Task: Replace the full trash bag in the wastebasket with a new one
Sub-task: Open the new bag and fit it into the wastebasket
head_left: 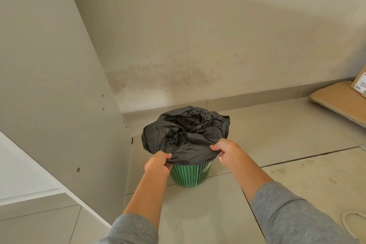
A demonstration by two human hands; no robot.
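Black trash bag [186,134] hem over green wastebasket [188,174] rim, pinched in left hand [158,164] and right hand [227,151] fingers.

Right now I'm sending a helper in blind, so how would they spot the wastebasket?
Find the corner where the tall beige panel meets the stained wall. On the tiled floor there stands a round green plastic lattice wastebasket. Alone among the flat cardboard nearby, it wears a crumpled black plastic bag over its rim.

One basket [189,174] and one black bag [184,134] are present. Two hands are visible, left [158,164] and right [227,152]. Two cardboard pieces [342,99] lie at right.
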